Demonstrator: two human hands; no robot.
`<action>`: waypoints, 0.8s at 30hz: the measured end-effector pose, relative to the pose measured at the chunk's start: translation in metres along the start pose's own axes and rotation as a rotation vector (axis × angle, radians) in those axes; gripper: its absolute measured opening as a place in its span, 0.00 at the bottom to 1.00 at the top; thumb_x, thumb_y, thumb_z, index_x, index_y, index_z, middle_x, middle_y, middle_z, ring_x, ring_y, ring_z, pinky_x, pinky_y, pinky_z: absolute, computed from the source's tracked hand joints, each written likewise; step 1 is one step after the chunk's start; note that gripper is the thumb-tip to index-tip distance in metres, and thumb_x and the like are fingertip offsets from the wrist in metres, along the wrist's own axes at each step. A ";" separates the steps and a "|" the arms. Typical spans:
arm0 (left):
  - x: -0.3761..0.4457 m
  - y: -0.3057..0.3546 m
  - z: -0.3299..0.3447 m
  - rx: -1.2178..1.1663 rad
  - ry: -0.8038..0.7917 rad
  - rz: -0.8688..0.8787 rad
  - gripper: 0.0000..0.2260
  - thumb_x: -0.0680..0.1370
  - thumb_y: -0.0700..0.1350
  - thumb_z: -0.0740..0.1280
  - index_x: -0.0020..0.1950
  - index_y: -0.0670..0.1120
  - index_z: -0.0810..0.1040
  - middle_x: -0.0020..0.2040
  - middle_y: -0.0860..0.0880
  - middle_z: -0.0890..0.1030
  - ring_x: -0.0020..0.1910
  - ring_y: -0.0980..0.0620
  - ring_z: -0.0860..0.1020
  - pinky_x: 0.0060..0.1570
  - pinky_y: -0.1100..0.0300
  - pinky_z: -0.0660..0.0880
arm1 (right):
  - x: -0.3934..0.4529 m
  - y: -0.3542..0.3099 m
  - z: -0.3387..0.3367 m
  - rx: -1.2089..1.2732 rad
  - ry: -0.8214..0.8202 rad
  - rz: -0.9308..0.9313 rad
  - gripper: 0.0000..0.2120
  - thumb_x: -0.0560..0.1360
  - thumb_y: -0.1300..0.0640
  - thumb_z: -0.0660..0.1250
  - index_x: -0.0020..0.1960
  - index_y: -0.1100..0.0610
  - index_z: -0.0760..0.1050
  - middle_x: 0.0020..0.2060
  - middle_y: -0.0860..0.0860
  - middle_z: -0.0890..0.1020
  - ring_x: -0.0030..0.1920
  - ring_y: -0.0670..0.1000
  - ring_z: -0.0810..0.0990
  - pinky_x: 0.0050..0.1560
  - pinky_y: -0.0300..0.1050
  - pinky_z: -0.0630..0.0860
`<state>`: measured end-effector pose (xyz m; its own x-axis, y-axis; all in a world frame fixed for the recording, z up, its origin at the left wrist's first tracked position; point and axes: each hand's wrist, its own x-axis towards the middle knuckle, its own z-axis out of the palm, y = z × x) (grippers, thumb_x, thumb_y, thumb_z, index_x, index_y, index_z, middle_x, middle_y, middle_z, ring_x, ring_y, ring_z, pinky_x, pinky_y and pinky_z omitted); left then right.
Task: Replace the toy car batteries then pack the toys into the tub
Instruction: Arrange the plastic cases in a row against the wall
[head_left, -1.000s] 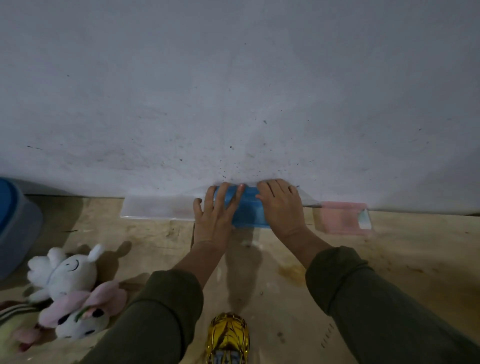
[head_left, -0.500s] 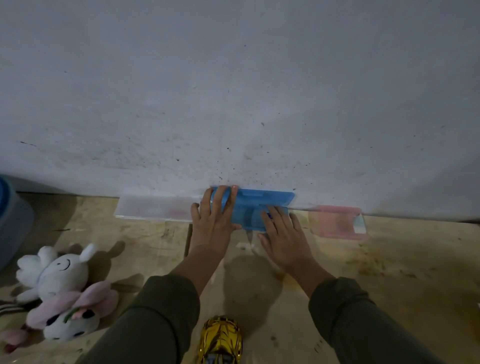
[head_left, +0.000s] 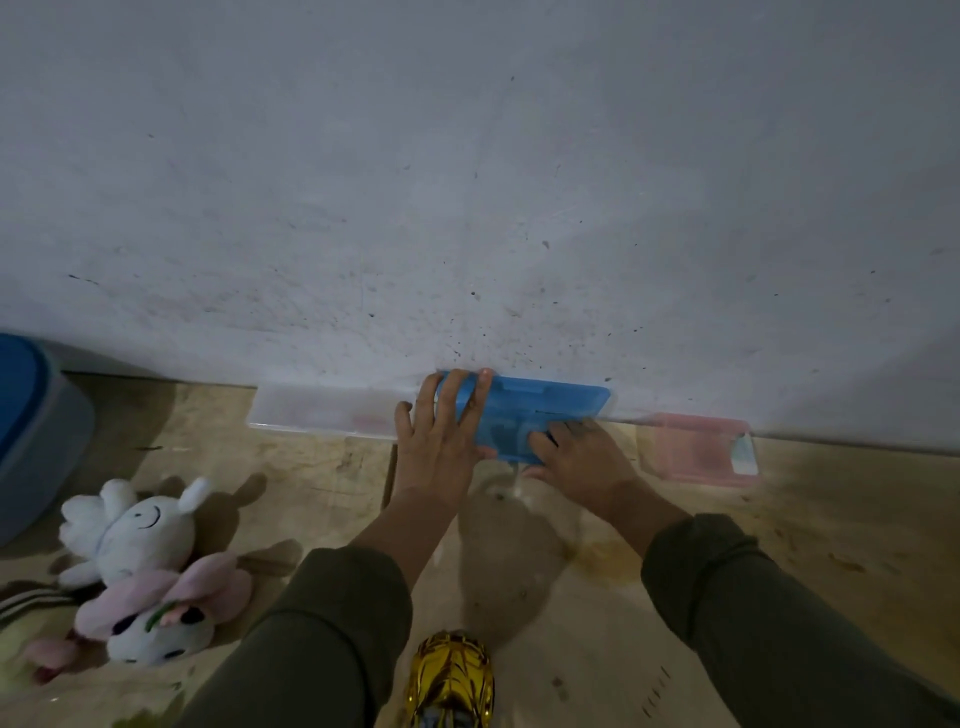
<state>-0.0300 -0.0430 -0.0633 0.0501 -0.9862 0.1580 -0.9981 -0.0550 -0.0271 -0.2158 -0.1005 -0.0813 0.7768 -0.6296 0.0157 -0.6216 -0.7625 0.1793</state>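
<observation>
A translucent blue plastic box lies on the floor against the wall. My left hand rests on the box's left end with its fingers spread over the lid. My right hand holds the front right edge, its fingertips curled at the rim. A shiny gold toy car sits on the floor between my forearms, cut off by the bottom edge. Two plush toys lie at the left: a white one and one with pink ears. The blue-lidded tub stands at the far left edge.
A clear flat box lies left of the blue box and a pink one right of it, both along the white wall. A striped fabric item peeks in at the lower left. The floor is worn and stained.
My right hand has slid off the top of the blue box back to its front right edge, uncovering the lid. My left hand has stayed on the left end.
</observation>
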 end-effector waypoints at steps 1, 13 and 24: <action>0.000 0.000 -0.001 -0.015 -0.018 0.000 0.42 0.73 0.63 0.65 0.74 0.52 0.41 0.70 0.46 0.50 0.69 0.44 0.51 0.62 0.45 0.67 | 0.003 0.003 -0.008 0.026 -0.078 -0.037 0.22 0.73 0.40 0.64 0.55 0.57 0.73 0.45 0.55 0.80 0.42 0.55 0.81 0.44 0.47 0.79; 0.000 0.001 0.002 -0.077 -0.011 0.006 0.41 0.73 0.60 0.67 0.74 0.53 0.42 0.70 0.45 0.50 0.69 0.42 0.52 0.63 0.43 0.67 | -0.018 -0.042 0.013 0.002 0.327 0.056 0.16 0.71 0.40 0.64 0.45 0.52 0.66 0.38 0.49 0.80 0.41 0.51 0.76 0.46 0.47 0.70; -0.001 0.001 0.006 -0.088 0.142 0.004 0.44 0.66 0.57 0.76 0.74 0.50 0.56 0.68 0.43 0.61 0.66 0.41 0.62 0.53 0.41 0.74 | -0.017 -0.042 0.011 0.004 0.321 0.033 0.12 0.75 0.41 0.51 0.48 0.48 0.65 0.43 0.50 0.80 0.47 0.51 0.67 0.49 0.50 0.69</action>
<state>-0.0306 -0.0428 -0.0692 0.0463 -0.9539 0.2964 -0.9979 -0.0306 0.0574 -0.2035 -0.0594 -0.0998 0.7481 -0.5749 0.3314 -0.6467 -0.7437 0.1697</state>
